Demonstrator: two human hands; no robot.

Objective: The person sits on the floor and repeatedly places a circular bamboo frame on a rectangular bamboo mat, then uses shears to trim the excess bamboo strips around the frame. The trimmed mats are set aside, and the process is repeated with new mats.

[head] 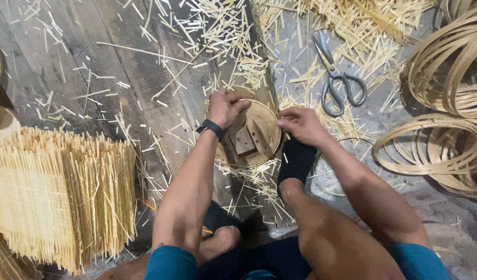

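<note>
A round bamboo hoop frame [267,119] with a small wooden block [244,140] inside it lies on the plank floor in front of me. My left hand [225,106], with a black band on the wrist, presses down on the frame's upper left rim. My right hand [300,124] pinches the frame's right rim with fingers closed on it. A foot in a black sock [296,162] rests by the frame's lower right edge.
Grey-handled scissors [336,78] lie beyond my right hand. Coiled bamboo strips [445,67] pile at the right, with more coils [435,150] below. A stack of woven bamboo mats [62,197] sits at the left. Bamboo slivers [233,36] litter the floor.
</note>
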